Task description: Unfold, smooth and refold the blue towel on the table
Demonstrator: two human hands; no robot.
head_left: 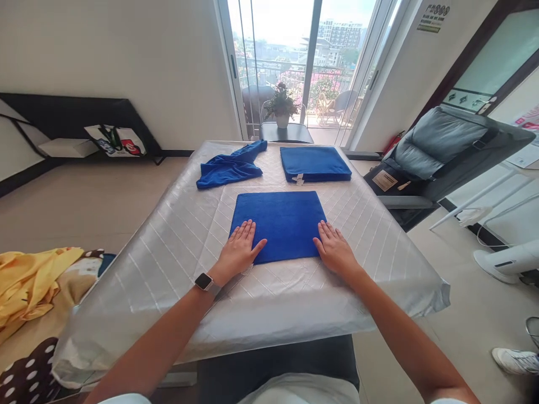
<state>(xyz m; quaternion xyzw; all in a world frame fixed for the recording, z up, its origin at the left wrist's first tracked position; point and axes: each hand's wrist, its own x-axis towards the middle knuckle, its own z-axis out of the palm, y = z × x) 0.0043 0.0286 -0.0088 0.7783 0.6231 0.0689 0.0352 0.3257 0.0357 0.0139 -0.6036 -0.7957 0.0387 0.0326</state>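
A blue towel (282, 224), folded into a flat rectangle, lies in front of me on the table with the silvery quilted cover (177, 235). My left hand (240, 247) rests flat on its left side, fingers stretched out and thumb spread. On the right edge, my right hand (336, 247) lies palm down with its fingers extended. Neither hand grips the cloth. Farther back sits a neat stack of folded blue towels (315, 163) with a white tag at its front. Left of that stack is a crumpled blue towel (231, 164).
A potted plant (281, 105) stands on a chair beyond the table, before the glass sliding door. To the right is a grey recliner (442, 146). Yellow cloth (33, 286) lies heaped at the left. A white shoe (514, 359) shows at the lower right.
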